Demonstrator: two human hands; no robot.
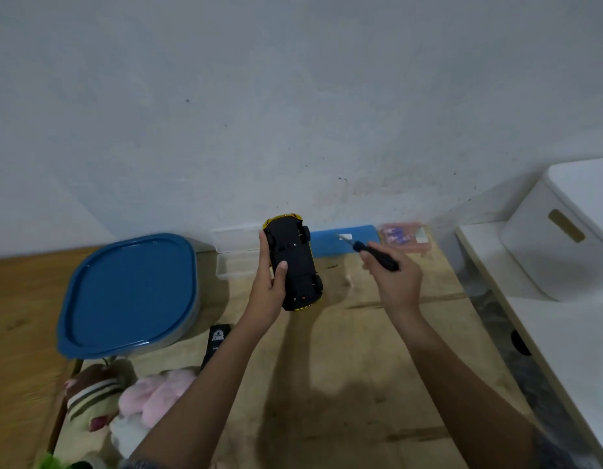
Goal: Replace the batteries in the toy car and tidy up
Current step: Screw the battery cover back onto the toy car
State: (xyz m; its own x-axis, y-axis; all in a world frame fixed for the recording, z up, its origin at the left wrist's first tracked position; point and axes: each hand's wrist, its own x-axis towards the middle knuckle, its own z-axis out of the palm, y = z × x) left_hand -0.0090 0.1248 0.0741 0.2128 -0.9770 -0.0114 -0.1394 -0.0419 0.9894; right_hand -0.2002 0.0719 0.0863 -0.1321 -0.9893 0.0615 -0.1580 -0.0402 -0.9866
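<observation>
Nearest, at the lower left edge of the table (344, 367), lies a heap of plush toys (124, 401): one pink and fluffy, one brown with pale stripes, and a bit of green at the very bottom. Just beyond them a small black box (218, 341) with a white emblem rests beside the left forearm. To its left sits a large container with a blue lid (127, 292), the lid on. Both forearms reach forward over a paler board that covers the middle of the table. The left hand (268, 286) grips the toy car (295, 262) and holds it up off the table, belly toward the camera, so the black underside and the wheels show and only a rim of yellow body peeps out at the far end; the thumb lies across the underside and the fingers wrap round the far flank. The right hand (395, 282), just beside the car but not touching it, curls round the dark handle of a screwdriver (381, 257), whose metal shaft points up and left toward the car. Behind the left hand stands a clear plastic box (236, 257), against the wall (293, 113). Further right along the wall lie a flat blue thing (330, 245) with a white label and a pinkish clear case (406, 240); its contents are too small to tell. At far right a white bin (560, 238) with a slot handle stands on a white shelf (547, 333).
</observation>
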